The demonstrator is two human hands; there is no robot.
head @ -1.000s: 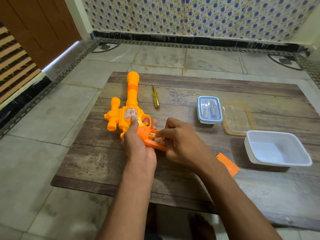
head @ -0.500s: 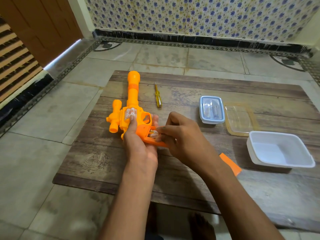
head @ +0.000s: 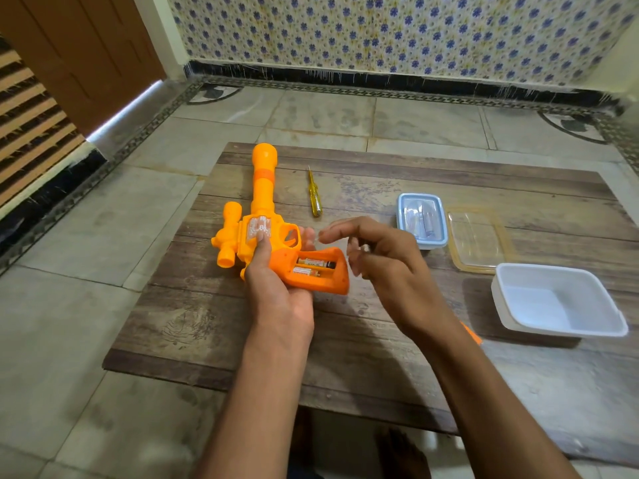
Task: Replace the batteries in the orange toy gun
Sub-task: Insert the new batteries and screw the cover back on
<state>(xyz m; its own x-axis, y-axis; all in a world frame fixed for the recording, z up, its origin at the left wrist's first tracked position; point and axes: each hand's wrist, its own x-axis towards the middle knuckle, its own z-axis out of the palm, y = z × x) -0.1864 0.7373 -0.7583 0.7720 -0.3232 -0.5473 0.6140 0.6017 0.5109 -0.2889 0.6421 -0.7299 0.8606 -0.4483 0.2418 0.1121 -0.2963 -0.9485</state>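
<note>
The orange toy gun (head: 258, 216) lies on the wooden board (head: 380, 326), barrel pointing away. My left hand (head: 276, 288) grips it at the body and handle, thumb on the silver side sticker. The handle's battery compartment (head: 316, 267) is uncovered and two batteries (head: 313, 266) sit inside it. My right hand (head: 383, 261) hovers just right of the handle with fingers spread and relaxed, holding nothing. A sliver of the orange battery cover (head: 471, 335) shows behind my right forearm.
A yellow screwdriver (head: 314, 195) lies beside the barrel. Farther right stand a small blue-rimmed box (head: 422, 219) with batteries inside, a clear lid (head: 479, 240) and an empty white tub (head: 556, 300). Tiled floor surrounds the low board.
My right hand has lifted off the battery compartment and moved right, its fingers spreading. Both batteries in the handle now show. The left hand keeps its grip on the gun.
</note>
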